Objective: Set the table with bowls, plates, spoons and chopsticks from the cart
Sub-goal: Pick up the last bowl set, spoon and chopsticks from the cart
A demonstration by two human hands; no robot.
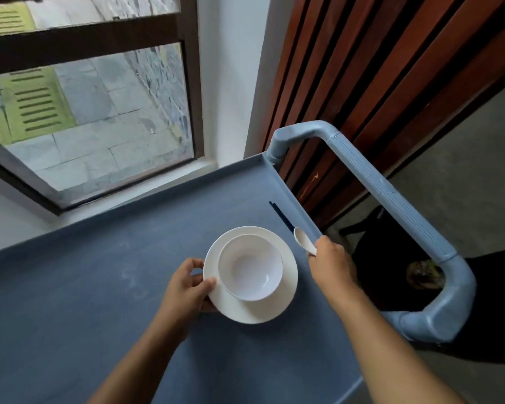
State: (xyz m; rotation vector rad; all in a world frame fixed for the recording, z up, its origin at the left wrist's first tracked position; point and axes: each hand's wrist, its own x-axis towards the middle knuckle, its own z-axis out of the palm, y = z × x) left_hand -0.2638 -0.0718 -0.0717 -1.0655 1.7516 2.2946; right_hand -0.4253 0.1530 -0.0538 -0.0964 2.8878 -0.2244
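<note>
A white bowl sits inside a white plate above the blue-grey cart top. My left hand grips the plate's left rim, thumb on top and fingers underneath. My right hand holds a white spoon by its handle, the spoon's bowl pointing up and away, just right of the plate. Dark chopsticks lie on the cart near its right edge, partly hidden behind the spoon and my right hand.
The cart's grey tubular handle loops around to the right. A window and white sill lie beyond the cart's far edge. A brown slatted wooden wall stands at the back right. Grey floor shows on the right.
</note>
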